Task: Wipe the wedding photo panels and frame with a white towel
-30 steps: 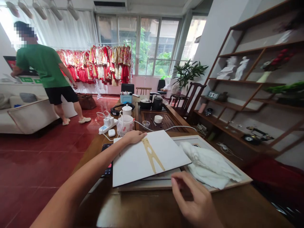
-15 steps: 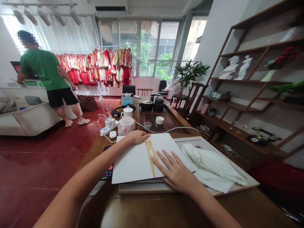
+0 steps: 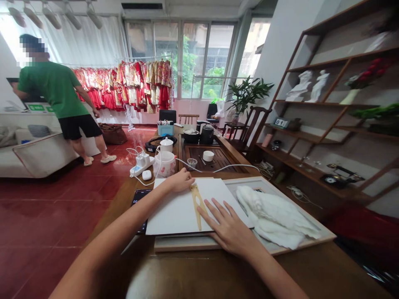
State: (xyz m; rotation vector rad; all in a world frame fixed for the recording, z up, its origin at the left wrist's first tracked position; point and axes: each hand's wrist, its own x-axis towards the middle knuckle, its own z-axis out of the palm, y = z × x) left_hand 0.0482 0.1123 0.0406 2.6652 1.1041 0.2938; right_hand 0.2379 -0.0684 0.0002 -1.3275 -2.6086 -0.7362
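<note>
A brown wooden table (image 3: pixel 199 276) bears a shallow pale-wood-framed tray (image 3: pixel 174 248). A flat white rectangular board (image 3: pixel 174 212) lies partly over it, beside a crumpled white cloth (image 3: pixel 277 218). The person's right hand (image 3: pixel 229 226) rests on the board, fingers spread; the left hand (image 3: pixel 181 181) is at its far edge, fingers bent — whether they pinch anything cannot be told. A flat beige forked strip (image 3: pixel 198 212) lies on the board — upper end by the left fingers, lower part partly covered by the right.

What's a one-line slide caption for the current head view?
Right hand spread over a white board and tan shape, left hand at the board's far edge.
</note>
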